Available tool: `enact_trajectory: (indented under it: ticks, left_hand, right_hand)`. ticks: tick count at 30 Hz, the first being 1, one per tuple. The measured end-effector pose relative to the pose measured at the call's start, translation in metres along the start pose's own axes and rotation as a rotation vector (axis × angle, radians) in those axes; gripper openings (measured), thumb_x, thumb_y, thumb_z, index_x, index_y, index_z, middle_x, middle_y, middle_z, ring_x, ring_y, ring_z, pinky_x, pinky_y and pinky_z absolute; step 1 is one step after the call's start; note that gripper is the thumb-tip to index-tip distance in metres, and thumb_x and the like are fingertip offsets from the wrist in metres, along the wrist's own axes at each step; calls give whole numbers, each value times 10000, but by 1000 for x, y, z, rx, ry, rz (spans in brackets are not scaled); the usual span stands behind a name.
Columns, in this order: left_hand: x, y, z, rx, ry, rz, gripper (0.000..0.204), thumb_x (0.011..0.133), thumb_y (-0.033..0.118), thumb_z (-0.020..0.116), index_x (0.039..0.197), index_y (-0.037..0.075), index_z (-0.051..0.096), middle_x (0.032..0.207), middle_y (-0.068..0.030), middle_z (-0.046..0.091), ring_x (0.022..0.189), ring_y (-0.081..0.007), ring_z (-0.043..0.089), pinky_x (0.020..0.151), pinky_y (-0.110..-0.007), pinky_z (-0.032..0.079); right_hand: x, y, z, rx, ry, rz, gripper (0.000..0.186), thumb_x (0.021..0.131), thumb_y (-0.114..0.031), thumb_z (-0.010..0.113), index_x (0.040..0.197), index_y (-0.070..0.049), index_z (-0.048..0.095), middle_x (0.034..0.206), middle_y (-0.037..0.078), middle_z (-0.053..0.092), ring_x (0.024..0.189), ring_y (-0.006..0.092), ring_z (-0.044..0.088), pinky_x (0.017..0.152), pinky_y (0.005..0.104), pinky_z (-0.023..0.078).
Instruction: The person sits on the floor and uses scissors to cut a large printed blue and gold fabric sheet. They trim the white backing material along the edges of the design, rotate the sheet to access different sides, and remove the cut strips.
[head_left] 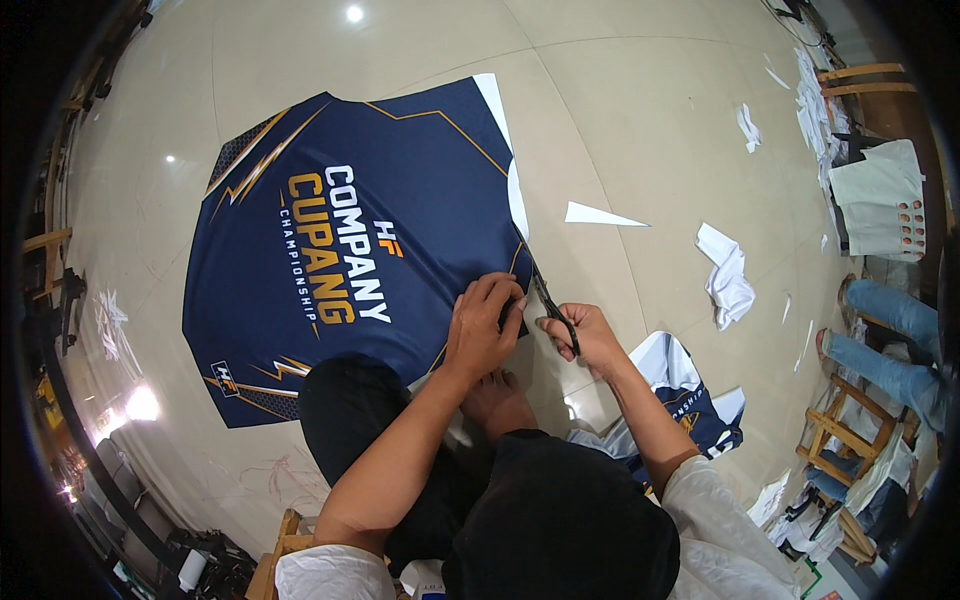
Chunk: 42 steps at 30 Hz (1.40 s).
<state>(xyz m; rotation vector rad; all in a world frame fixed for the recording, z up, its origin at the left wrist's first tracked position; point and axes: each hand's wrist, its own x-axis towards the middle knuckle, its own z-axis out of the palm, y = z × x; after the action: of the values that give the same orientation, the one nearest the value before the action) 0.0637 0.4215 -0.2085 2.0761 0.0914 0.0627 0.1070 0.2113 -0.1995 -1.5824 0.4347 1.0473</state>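
Observation:
A navy printed fabric panel [250,280] with gold and white graphics lies spread on the tiled floor, a white margin along its right edge. My left hand [485,322] grips the panel at its lower right, fingers curled on the cloth. My right hand [585,338] holds black-handled scissors [566,330], their blades along the panel's right edge just above my left hand's fingertips. My bare foot [502,403] is just below my hands.
A white triangular scrap [600,215] and crumpled white cloth [725,275] lie to the right. Another printed piece [665,360] sits beside my right forearm. Another person's jeans-clad legs [890,370], a wooden stool [850,430] and more scraps [815,110] line the right side.

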Motion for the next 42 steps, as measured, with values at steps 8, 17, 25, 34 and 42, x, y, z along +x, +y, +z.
enact_trajectory:
  ticks: [8,17,25,34,42]
  left_hand:
    - [0,0,0,16,-7,1,140,942,70,727,1073,58,680,1275,-124,712,1137,-344,668,999,-463,500]
    - [0,-1,0,41,47,55,126,937,73,729,1052,53,682,1325,-134,707,1197,-364,644,1040,-477,484]
    - [1,-4,0,-34,39,87,148,940,48,717,1075,21,663,1392,-209,680,1298,-419,623,1112,-516,463]
    - [0,-4,-1,-50,39,83,165,935,52,705,1091,35,655,1402,-202,675,1322,-419,607,1142,-526,434]
    - [1,-3,-2,-51,44,94,172,935,52,702,1097,30,652,1384,-209,679,1312,-414,613,1136,-523,435]
  right_hand:
    - [-1,8,6,61,9,-22,311,957,-210,819,780,-76,601,612,-18,564,466,66,493,433,239,362]
    - [-6,4,11,42,36,-2,325,973,-194,803,742,-93,597,600,-18,553,455,67,495,429,248,367]
    - [0,-5,15,46,54,-12,355,935,-278,827,764,-76,591,605,0,563,464,90,503,440,254,379]
    - [12,-9,20,66,53,-31,341,926,-268,823,764,-72,596,605,12,577,461,95,513,432,253,383]
    - [10,-6,22,83,60,-34,320,930,-246,825,783,-60,610,605,11,581,459,88,511,429,249,381]
